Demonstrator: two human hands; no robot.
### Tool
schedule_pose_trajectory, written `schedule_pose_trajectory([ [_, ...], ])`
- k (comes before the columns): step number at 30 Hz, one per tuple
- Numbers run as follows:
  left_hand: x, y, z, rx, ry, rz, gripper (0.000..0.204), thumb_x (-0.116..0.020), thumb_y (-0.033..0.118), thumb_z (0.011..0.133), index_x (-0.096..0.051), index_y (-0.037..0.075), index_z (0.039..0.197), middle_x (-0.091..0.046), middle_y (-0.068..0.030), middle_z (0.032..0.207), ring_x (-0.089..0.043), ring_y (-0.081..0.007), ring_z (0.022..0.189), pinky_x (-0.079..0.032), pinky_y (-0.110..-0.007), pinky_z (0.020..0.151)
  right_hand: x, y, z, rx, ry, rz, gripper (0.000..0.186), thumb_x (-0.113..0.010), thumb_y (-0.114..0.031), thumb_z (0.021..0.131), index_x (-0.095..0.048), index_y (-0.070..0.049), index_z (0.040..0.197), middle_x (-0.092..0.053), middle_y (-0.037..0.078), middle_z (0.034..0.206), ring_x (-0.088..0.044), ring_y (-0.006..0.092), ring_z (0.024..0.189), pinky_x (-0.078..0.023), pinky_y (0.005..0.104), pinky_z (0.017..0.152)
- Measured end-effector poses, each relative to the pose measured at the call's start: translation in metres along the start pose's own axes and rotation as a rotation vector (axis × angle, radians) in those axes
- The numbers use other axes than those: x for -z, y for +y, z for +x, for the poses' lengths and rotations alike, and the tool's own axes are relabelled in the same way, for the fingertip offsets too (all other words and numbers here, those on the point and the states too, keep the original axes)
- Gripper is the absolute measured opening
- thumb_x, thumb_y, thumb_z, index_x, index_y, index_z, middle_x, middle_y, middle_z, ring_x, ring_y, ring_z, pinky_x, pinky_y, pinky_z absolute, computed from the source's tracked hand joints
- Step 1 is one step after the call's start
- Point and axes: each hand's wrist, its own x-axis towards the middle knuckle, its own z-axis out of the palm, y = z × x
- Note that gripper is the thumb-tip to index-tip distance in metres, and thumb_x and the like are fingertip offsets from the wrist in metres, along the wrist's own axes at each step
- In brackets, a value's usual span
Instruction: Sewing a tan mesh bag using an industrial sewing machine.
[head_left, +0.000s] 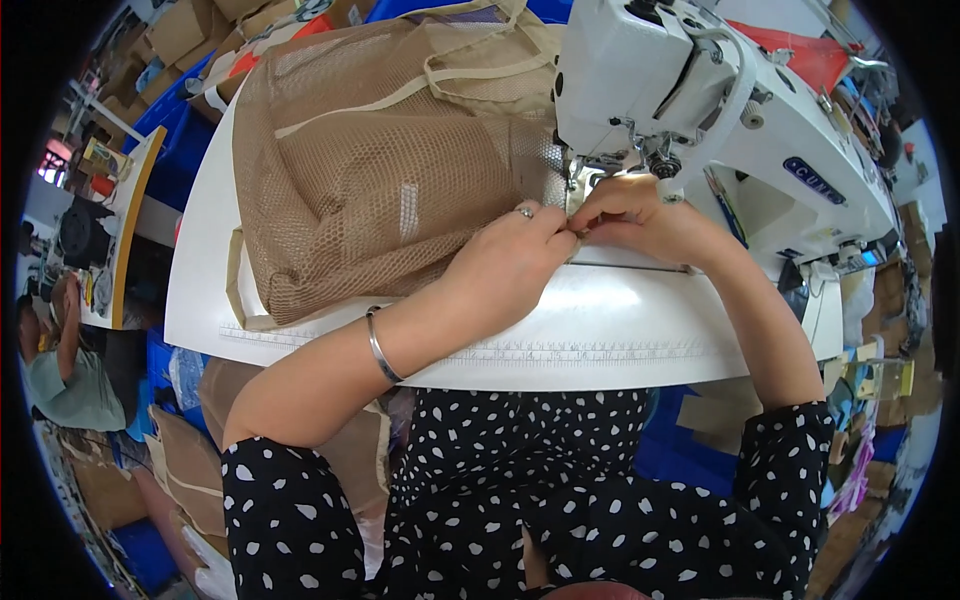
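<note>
A brown mesh bag [370,190] with beige binding lies bunched on the white sewing table [620,320], left of the needle. The white sewing machine [625,75] stands over its right edge. My left hand [510,255], with a ring and a bracelet at the wrist, rests along that edge, fingertips pinched on it just in front of the presser foot [590,170]. From the other side my right hand [640,210] reaches in, its thumb and fingers closed on the same spot. The fingertips of both hands nearly touch. The exact bit of cloth between them is mostly hidden.
A printed ruler strip [560,352] runs along the table's front edge. Beige straps [490,70] of the bag lie near the machine head. More brown mesh pieces [190,470] hang below at left. A co-worker [75,380] sits at another table [140,220] on the far left.
</note>
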Motion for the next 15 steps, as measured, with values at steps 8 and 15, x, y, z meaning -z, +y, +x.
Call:
schedule_pose_trajectory([
  [8,-0.003,-0.001,-0.005,-0.033,0.029,0.007,0.029,-0.058,0.003,0.086,-0.067,-0.001,0.113,-0.060,-0.0124,0.108,-0.060,-0.0316,0.100,-0.055,-0.040,0.086,0.009,-0.006,0.009,0.095,-0.126,-0.177,0.013,-0.074,-0.011,0.086,-0.071,-0.005,0.097,-0.070,0.009,0.094,-0.068,0.0262,0.090,-0.054,0.0369,0.082],
  [15,-0.002,0.000,-0.003,-0.029,0.018,0.006,0.030,-0.058,0.003,0.085,-0.066,-0.001,0.113,-0.060,-0.0126,0.109,-0.060,-0.0318,0.103,-0.055,-0.040,0.087,0.005,0.000,0.007,0.205,-0.033,-0.236,0.010,-0.076,-0.007,0.084,-0.071,-0.003,0.092,-0.071,0.010,0.089,-0.068,0.0253,0.085,-0.054,0.0346,0.076],
])
